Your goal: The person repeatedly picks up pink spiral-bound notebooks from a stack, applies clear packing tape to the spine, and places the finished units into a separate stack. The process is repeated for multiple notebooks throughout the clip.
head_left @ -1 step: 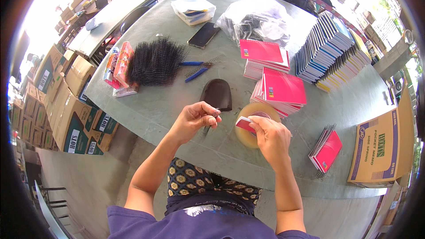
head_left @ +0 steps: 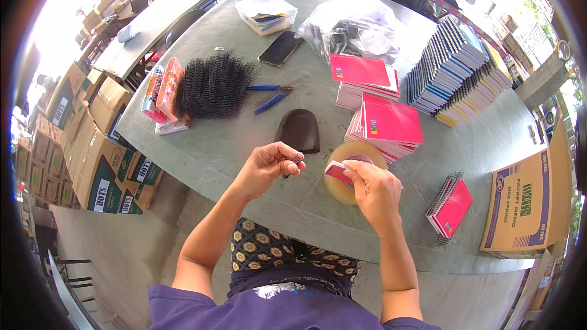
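We reach both hands over the near edge of the smooth grey-green surface (head_left: 226,159), with our arms bare below the short navy-blue fabric sleeves (head_left: 177,307). Our left forearm (head_left: 211,232) slants inward from a bent elbow, and its wrist (head_left: 243,188) lies close to that edge. The left hand (head_left: 269,165) turns toward the right one, its thumb and forefinger drawn together in a pinch. Our right forearm (head_left: 396,260) runs more directly forward, leaning slightly inward. The right hand (head_left: 373,189) shows its back to us, thumb and forefinger pinched together toward the left. We keep the two hands apart.
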Demonstrator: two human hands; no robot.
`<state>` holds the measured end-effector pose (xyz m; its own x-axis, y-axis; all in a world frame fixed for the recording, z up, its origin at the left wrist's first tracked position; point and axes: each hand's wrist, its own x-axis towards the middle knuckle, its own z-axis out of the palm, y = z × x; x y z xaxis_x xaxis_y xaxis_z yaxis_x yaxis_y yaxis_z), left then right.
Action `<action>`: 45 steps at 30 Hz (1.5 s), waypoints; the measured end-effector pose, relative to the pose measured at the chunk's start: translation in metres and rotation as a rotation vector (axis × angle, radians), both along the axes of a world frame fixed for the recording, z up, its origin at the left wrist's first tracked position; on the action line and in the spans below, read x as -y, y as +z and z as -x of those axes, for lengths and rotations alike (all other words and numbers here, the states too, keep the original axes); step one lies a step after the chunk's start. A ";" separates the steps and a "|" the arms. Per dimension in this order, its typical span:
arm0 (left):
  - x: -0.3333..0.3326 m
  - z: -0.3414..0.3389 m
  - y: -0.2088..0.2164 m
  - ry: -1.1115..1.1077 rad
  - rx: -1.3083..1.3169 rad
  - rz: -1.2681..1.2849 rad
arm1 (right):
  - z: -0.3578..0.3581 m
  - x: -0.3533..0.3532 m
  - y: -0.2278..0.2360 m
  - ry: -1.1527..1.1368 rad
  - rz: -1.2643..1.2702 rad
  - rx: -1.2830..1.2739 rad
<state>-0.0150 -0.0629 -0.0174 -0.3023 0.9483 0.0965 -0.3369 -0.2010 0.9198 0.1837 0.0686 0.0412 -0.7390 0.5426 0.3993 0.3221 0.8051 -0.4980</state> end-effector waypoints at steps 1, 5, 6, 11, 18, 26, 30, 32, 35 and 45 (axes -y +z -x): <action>0.000 -0.001 0.000 -0.011 0.010 -0.009 | 0.000 0.001 0.002 -0.001 0.022 0.006; -0.001 -0.005 0.002 -0.068 0.009 -0.035 | 0.002 0.002 -0.002 0.045 0.002 -0.022; -0.001 -0.005 0.003 -0.088 -0.003 -0.039 | 0.003 0.002 -0.002 0.035 -0.013 -0.028; 0.001 -0.017 0.018 -0.091 -0.305 0.147 | 0.004 0.000 -0.003 0.055 0.004 -0.028; -0.010 -0.045 0.036 0.256 -0.907 0.095 | 0.003 0.001 0.007 0.088 0.077 0.019; -0.004 -0.046 0.045 0.230 -0.994 0.049 | 0.003 0.003 0.004 0.064 0.043 -0.007; -0.005 -0.042 0.039 0.211 -0.937 0.131 | 0.002 0.003 0.009 0.084 0.100 0.030; -0.007 -0.043 0.048 0.121 -0.718 0.322 | -0.001 0.002 0.008 0.089 0.147 0.047; -0.008 -0.044 0.057 0.135 -0.564 0.433 | 0.000 0.003 0.002 0.114 0.081 -0.033; -0.011 -0.032 0.058 0.285 -1.155 0.063 | 0.014 0.006 -0.007 0.123 -0.123 -0.047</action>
<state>0.0168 -0.0521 0.0407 -0.2680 0.8739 0.4055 0.7466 -0.0776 0.6607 0.1697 0.0627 0.0344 -0.7756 0.3945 0.4928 0.1962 0.8926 -0.4059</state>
